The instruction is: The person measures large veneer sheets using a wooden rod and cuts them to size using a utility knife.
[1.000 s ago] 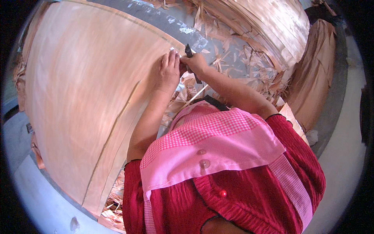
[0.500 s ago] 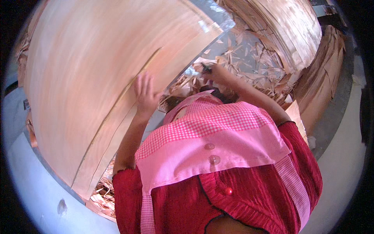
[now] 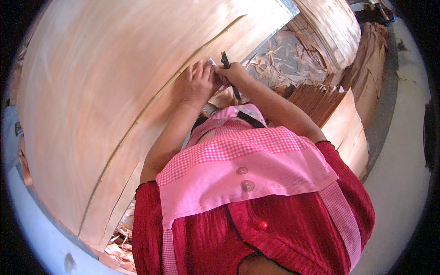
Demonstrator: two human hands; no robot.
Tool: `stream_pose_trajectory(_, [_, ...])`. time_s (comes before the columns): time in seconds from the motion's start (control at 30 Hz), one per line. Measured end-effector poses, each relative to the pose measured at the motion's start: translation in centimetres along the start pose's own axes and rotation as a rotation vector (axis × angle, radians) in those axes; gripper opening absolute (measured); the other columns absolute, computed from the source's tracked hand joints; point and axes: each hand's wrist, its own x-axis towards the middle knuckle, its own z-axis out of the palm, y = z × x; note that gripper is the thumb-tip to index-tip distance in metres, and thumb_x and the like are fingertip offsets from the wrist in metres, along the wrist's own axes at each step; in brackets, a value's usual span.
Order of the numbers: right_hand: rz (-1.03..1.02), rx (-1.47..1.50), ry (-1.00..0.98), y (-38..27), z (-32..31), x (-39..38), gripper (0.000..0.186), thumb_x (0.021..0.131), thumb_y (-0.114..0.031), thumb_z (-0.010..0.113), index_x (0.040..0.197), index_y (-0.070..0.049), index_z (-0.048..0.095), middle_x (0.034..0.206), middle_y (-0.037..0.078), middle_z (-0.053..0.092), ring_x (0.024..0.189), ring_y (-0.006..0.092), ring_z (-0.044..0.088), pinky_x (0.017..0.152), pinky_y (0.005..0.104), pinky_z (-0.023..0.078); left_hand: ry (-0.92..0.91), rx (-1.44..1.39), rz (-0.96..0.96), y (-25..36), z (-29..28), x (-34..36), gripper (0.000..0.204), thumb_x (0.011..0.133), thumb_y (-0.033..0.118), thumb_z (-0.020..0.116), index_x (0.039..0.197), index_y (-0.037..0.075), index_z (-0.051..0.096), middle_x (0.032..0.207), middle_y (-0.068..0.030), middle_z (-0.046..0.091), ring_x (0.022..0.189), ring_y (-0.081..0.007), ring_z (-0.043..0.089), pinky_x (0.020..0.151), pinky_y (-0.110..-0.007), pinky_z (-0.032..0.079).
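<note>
A large pale wood veneer sheet (image 3: 91,91) spreads across the left side. A long narrow dark split (image 3: 137,121) runs along it, with a yellowish strip in its upper part. My left hand (image 3: 199,85) lies flat beside the split, fingers stretched out on the veneer. Close against it, my right hand (image 3: 233,74) is closed around a slim black tool (image 3: 224,59), whose working end I cannot make out. A small white piece (image 3: 212,61) shows between the two hands; what holds it is hidden.
Veneer scraps (image 3: 270,66) litter the grey surface beyond my right hand. A stack of cut veneer (image 3: 316,103) stands right of my right forearm. Larger veneer piles (image 3: 327,30) rise at the far right. More scraps (image 3: 121,243) lie at the lower left.
My right hand has moved left with the black tool, over to my left hand. My left hand has slid up and right along the veneer. The view has shifted, showing the cut stack.
</note>
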Motion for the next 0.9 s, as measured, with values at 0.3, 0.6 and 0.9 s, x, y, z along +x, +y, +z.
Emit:
stream_pose_trajectory(0.3, [-0.220,-0.521,0.175,-0.5,-5.5,-1.9,0.027,0.083,-0.027,0.053,0.079,-0.001,0.061,0.063,0.006,0.062,0.054,0.0119,0.057,0.048,0.0268,0.043,0.131,-0.303,0.004,-2.4,1.9,-0.8,0.043,0.080,0.023,0.050,0.122,0.014,0.045,0.135,-0.0108,0.030,0.127,-0.0338,0.020,0.101,-0.055,0.013])
stream_pose_trajectory(0.6, [-0.111,-0.376,-0.241,6.8,14.7,-13.6,0.020,0.082,-0.014,0.055,0.090,0.004,0.057,0.068,0.008,0.061,0.056,0.0127,0.056,0.055,0.0298,0.046,-0.286,0.001,-0.432,-5.3,-4.0,-39.6,0.069,0.072,0.053,0.051,0.129,0.017,0.036,0.138,0.0024,0.025,0.129,-0.0273,0.016,0.094,-0.065,0.009])
stream_pose_trajectory(0.9, [-0.136,-0.016,-0.237,3.5,32.7,-16.0,0.024,0.079,-0.024,0.061,0.077,-0.001,0.062,0.057,0.002,0.054,0.046,0.0089,0.049,0.040,0.0234,0.035,-0.223,-0.144,-0.250,-8.2,-5.5,-40.2,0.059,0.078,0.043,0.049,0.129,0.015,0.036,0.136,0.0005,0.029,0.127,-0.0248,0.021,0.100,-0.053,0.017])
